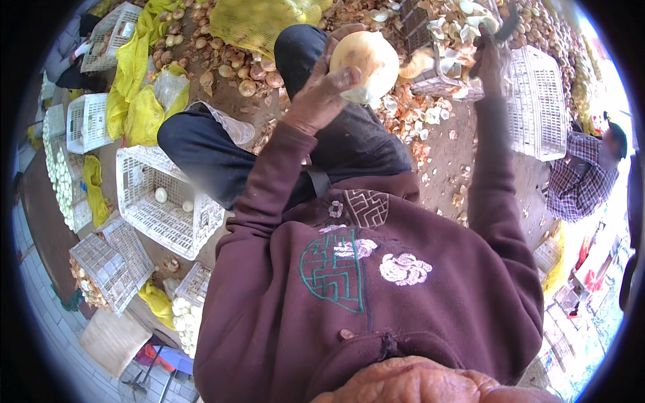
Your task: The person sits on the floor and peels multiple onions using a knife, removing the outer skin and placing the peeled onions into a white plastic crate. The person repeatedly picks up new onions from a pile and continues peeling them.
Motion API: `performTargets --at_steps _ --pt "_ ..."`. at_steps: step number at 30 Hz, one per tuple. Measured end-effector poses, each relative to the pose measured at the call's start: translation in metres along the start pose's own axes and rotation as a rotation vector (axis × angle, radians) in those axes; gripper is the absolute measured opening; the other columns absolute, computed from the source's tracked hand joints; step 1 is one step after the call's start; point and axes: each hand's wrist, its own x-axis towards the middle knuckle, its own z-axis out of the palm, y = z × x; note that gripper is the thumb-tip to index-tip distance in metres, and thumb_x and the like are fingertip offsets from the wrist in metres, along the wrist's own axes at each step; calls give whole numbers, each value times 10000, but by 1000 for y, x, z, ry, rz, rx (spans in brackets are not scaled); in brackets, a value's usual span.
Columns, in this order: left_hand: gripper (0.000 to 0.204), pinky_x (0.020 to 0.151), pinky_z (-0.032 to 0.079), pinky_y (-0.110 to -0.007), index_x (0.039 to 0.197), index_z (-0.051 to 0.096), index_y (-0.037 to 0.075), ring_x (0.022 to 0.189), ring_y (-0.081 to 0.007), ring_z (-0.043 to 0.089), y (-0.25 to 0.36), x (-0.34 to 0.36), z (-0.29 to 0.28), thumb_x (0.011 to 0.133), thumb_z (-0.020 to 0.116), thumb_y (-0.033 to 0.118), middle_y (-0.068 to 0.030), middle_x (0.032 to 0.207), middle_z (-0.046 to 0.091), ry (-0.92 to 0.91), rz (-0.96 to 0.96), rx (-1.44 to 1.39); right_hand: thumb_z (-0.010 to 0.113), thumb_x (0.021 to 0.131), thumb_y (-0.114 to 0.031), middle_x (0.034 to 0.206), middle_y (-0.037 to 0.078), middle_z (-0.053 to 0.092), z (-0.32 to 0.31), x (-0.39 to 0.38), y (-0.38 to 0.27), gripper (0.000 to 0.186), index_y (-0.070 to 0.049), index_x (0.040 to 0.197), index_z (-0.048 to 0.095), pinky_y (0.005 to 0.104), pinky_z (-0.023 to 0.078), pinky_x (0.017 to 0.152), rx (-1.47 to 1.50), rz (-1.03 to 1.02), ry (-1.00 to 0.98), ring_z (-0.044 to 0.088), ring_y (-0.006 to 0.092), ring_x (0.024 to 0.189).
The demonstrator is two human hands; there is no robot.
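Note:
My left hand (321, 94) is closed round a large pale onion (371, 65), held up above my knees. Most of the onion is smooth and whitish, with a browner patch near my fingers. Out to the right, my right hand (492, 64) is raised and closed on what looks like a knife (508, 25), dark and curved, its outline smeared. That hand is beside a crate (430, 86) heaped with onion skins, well apart from the onion. Its fingers are partly hidden.
Unpeeled onions (248, 79) and loose skins cover the ground ahead, beside a yellow mesh bag (269, 30). A white crate (195, 250) at my left holds a couple of peeled onions. Another white crate (541, 101) stands right, near a person in a checked shirt (581, 171).

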Motion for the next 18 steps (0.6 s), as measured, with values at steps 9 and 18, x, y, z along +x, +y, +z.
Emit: performTargets --at_steps 9,18 --pt "726 933 455 -315 1276 409 65 1131 -195 490 38 23 -6 666 796 136 -69 1218 478 -163 192 811 486 926 -440 744 -6 559 97 -137 -38 483 -30 1180 513 203 453 496 633 288 -627 528 93 593" --pt "718 860 487 -291 1195 446 23 983 -159 570 11 -19 -10 645 855 238 -87 1063 580 185 195 638 592 885 -397 694 34 584 100 -173 -47 480 -12 1169 551 230 423 463 291 -112 -613 529 85 532"
